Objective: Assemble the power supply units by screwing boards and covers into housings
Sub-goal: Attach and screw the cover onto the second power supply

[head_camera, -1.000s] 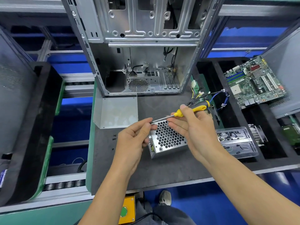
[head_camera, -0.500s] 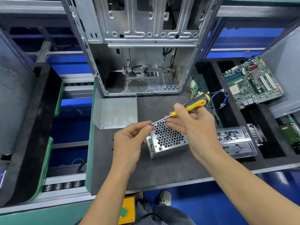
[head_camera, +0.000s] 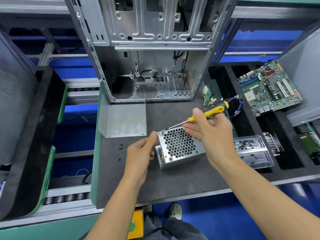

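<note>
A small silver power supply unit (head_camera: 178,147) with a honeycomb-perforated cover lies on the dark mat (head_camera: 173,184). My right hand (head_camera: 211,134) grips a yellow-and-black screwdriver (head_camera: 209,111); its tip sits at the screw in the cover's far left corner. My left hand (head_camera: 140,153) is at the unit's left end, thumb against the top edge near that corner, fingers curled at the side. Several small black screws (head_camera: 121,147) lie loose on the mat to the left. A bent metal cover plate (head_camera: 124,120) rests behind them.
An open computer case (head_camera: 152,49) stands at the back of the mat. A black tray at right holds a green motherboard (head_camera: 270,89), a wire bundle (head_camera: 235,104), a clear plastic pack (head_camera: 252,149) and a heatsink (head_camera: 273,142). Black foam (head_camera: 34,135) and rollers lie left.
My left hand let go of the screwdriver tip and dropped to the unit's left end. My right hand lowered the tip onto the cover's far left corner screw.
</note>
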A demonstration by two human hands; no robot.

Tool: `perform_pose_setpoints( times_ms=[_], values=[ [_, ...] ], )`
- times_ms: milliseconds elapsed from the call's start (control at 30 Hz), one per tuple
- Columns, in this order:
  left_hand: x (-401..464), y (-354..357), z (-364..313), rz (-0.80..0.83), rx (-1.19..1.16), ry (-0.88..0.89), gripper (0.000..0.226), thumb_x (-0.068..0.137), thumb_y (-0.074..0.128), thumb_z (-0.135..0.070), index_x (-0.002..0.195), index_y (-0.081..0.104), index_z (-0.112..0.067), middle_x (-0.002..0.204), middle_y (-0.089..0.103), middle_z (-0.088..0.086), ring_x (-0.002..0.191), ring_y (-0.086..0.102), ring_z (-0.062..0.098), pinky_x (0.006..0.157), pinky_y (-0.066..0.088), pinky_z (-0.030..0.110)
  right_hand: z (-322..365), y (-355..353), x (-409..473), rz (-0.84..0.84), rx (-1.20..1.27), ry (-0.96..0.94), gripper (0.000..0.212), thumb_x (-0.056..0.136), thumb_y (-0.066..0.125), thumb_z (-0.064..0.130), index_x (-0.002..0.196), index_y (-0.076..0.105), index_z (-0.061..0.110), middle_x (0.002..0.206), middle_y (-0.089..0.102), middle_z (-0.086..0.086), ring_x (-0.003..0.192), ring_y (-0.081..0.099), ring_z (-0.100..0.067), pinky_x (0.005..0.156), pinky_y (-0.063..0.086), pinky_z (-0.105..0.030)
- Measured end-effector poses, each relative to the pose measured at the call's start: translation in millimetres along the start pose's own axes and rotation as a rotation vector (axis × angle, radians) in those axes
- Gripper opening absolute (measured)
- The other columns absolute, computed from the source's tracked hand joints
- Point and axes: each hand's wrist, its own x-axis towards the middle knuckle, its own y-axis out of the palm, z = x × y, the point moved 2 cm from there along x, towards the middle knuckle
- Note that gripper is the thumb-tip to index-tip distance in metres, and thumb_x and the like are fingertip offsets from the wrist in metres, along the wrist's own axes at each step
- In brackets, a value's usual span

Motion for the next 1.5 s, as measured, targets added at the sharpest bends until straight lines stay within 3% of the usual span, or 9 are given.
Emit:
perform_pose_setpoints(
  times_ms=[300,400,467,567,867,933,1067,1233,1500],
  values=[
    [14,7,4,0.067,-0.087,-0.032,0.029,0.092,0.067,-0.044,0.090,0.081,-0.018,0.077,0.052,0.010,0.054,0.037,0.009,0.058,0.032,0.025,-12,-3,7,-0.040,-0.022,0.048,0.022,0.094,0.067,0.022,0.096,0.056,0.004,0.078,0.073,-0.010,0.078,0.075,-0.028,0.065,0.060,-0.029],
    [12,7,2,0.068,-0.043,0.009,0.021,0.095,0.065,-0.038,0.099,0.081,-0.025,0.082,0.057,0.007,0.057,0.037,0.008,0.057,0.036,0.022,-13,-4,8,-0.042,-0.027,0.047,0.022,0.093,0.068,0.023,0.096,0.056,0.005,0.078,0.073,-0.010,0.078,0.075,-0.028,0.065,0.060,-0.028],
    [10,7,0,0.060,-0.003,0.046,0.022,0.097,0.062,-0.036,0.099,0.081,-0.026,0.069,0.058,-0.003,0.057,0.037,0.008,0.055,0.037,0.018,-13,-4,9,-0.041,-0.036,0.042,0.023,0.093,0.068,0.023,0.095,0.056,0.004,0.078,0.073,-0.011,0.078,0.075,-0.028,0.065,0.060,-0.028],
    [7,9,-3,0.040,0.059,0.093,0.026,0.100,0.058,-0.035,0.091,0.081,-0.025,0.055,0.056,-0.014,0.054,0.037,0.007,0.052,0.037,0.014,-13,-3,10,-0.035,-0.046,0.028,0.024,0.092,0.070,0.023,0.093,0.055,0.004,0.075,0.073,-0.009,0.077,0.075,-0.028,0.065,0.060,-0.029],
    [1,11,-12,0.006,0.231,0.246,0.044,0.104,0.052,-0.031,0.064,0.072,-0.032,0.047,0.054,-0.018,0.044,0.040,-0.002,0.046,0.032,0.008,-3,5,6,0.017,-0.235,-0.127,0.025,0.090,0.071,0.021,0.096,0.057,0.001,0.084,0.071,-0.016,0.073,0.075,-0.022,0.066,0.062,-0.033],
    [0,12,-11,0.004,0.224,0.264,0.042,0.104,0.051,-0.029,0.069,0.073,-0.029,0.048,0.055,-0.019,0.045,0.044,-0.004,0.047,0.033,0.006,0,8,4,0.035,-0.293,-0.181,0.023,0.090,0.072,0.021,0.094,0.058,0.003,0.080,0.072,-0.009,0.072,0.075,-0.020,0.067,0.062,-0.034],
    [-1,13,-7,0.040,0.059,0.200,0.016,0.100,0.059,-0.024,0.104,0.074,-0.019,0.063,0.067,-0.018,0.055,0.057,-0.007,0.054,0.042,0.006,4,11,2,0.084,-0.383,-0.254,0.020,0.088,0.073,0.027,0.090,0.058,0.014,0.077,0.072,0.002,0.072,0.074,-0.017,0.074,0.060,-0.046],
    [-9,17,0,0.091,-0.014,0.145,0.020,0.092,0.071,-0.022,0.112,0.070,-0.026,0.095,0.078,-0.006,0.069,0.067,-0.005,0.058,0.047,0.008,5,14,3,0.113,-0.443,-0.301,0.021,0.082,0.071,0.042,0.083,0.057,0.026,0.075,0.071,0.004,0.074,0.074,-0.018,0.076,0.058,-0.052],
    [-8,18,1,0.051,0.102,0.220,0.021,0.096,0.066,-0.027,0.113,0.076,-0.022,0.081,0.075,-0.015,0.067,0.059,-0.010,0.063,0.044,0.006,5,14,6,0.136,-0.551,-0.384,0.020,0.082,0.069,0.047,0.086,0.057,0.031,0.074,0.070,0.005,0.073,0.072,-0.020,0.073,0.058,-0.049]
  ],
)
